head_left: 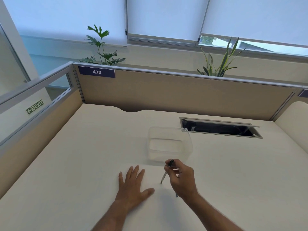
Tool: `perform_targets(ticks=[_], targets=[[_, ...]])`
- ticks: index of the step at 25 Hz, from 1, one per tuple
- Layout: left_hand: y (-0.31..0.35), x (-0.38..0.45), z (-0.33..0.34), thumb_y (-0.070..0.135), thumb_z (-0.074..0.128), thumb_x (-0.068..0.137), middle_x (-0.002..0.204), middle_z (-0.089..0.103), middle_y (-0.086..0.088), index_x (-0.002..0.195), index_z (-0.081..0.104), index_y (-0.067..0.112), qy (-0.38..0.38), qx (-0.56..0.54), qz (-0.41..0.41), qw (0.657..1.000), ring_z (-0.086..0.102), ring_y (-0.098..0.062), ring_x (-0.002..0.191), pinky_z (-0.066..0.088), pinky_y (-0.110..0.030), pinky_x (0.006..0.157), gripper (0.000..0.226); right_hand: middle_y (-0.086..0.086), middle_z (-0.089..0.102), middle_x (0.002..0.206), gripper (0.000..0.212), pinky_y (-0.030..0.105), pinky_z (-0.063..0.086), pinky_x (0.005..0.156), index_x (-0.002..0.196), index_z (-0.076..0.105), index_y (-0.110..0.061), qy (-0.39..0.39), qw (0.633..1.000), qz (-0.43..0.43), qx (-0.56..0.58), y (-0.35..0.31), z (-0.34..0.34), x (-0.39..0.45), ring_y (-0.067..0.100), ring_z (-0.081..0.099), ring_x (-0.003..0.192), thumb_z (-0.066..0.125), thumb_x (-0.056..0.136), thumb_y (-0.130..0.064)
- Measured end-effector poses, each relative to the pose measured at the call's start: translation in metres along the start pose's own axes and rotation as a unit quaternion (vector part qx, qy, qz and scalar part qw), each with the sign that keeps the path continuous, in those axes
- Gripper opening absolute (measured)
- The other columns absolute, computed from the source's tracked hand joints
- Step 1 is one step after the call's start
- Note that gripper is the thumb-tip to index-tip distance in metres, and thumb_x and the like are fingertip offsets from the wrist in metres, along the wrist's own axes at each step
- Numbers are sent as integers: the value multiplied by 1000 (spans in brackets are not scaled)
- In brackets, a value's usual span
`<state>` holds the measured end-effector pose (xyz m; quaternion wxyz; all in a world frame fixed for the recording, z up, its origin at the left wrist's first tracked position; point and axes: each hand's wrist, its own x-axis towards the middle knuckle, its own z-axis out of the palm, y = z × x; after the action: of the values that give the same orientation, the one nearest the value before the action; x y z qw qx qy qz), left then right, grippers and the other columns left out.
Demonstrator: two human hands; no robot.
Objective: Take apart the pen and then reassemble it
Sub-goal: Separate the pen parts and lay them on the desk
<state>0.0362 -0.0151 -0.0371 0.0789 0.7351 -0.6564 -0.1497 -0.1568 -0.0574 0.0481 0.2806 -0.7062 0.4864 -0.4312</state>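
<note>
Centrally, a white paper sheet (158, 174) lies on the pale cream desk (75, 164). Left hand (133, 184) rests palm-down on the sheet, fingers spread flat, holding nothing. Right hand (181, 179), just right of the sheet's middle, pinches a slim pen with a dark cap end and pale barrel (166, 171), tilted, tip touching or nearly touching the paper. Clear plastic rectangular tub (170, 144) sits just beyond the sheet's far edge. Dark open cable hatch (220, 129) lies further back, right of the tub.
</note>
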Motion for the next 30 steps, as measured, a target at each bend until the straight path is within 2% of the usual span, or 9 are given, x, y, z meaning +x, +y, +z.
perform_targets(ticks=[3,6,8,10,12,20,24,27,30], targets=[[15,5,-6,86,25,55,155,32,13,142,37,39,10,-56,0,998,16,-12,147,3,-48,119,99,-16,72,78,16,11,49,57,91,71,-17,-3,1000,-6,-2,-3,1,0,2,69,73,75,82,-4],[31,11,-6,78,54,62,133,54,20,123,56,44,41,-139,11,989,38,-6,133,21,-42,114,70,-18,72,77,18,19,54,57,90,71,-18,0,1000,-16,2,-8,-1,0,2,70,72,74,82,-3],[41,14,-6,64,69,69,120,62,23,111,65,43,53,-179,-4,982,46,-3,123,27,-37,108,47,-17,72,79,17,25,56,58,90,71,-19,5,1000,-20,10,-12,-2,1,3,70,74,73,82,-4],[46,15,-9,55,71,74,110,68,22,99,70,41,59,-196,-19,979,52,-3,116,30,-34,103,29,-16,73,85,15,29,58,62,91,71,-18,10,999,-25,18,-14,-3,1,4,71,75,72,82,-6],[46,15,-12,50,71,76,101,71,22,89,72,40,65,-205,-28,976,55,-3,111,31,-33,100,17,-15,73,78,15,29,59,65,91,71,-16,14,999,-37,22,-17,-5,2,4,70,76,72,82,-5],[43,14,-13,49,67,80,94,71,22,87,71,38,65,-193,-13,979,57,0,102,30,-32,97,14,-13,72,80,19,16,57,68,90,71,-12,35,997,-56,42,-29,-14,6,3,70,79,73,80,4],[42,12,-16,48,66,82,88,70,22,84,68,33,63,-188,-11,980,62,-2,93,34,-33,96,15,-9,73,81,18,14,56,66,90,72,-11,64,995,-54,60,-37,-26,13,5,70,78,74,81,4],[43,10,-22,43,70,81,76,69,23,73,61,35,71,-241,-26,968,64,4,82,42,-35,93,14,-4,74,81,17,16,57,67,90,72,-12,107,991,-46,70,-35,-35,17,10,71,76,77,79,1],[47,12,-26,35,74,78,72,72,17,74,65,31,84,-359,-54,928,67,3,76,51,-32,82,11,1,74,78,17,23,59,69,86,72,-13,141,983,30,113,-23,-39,17,16,72,72,80,77,-1]])
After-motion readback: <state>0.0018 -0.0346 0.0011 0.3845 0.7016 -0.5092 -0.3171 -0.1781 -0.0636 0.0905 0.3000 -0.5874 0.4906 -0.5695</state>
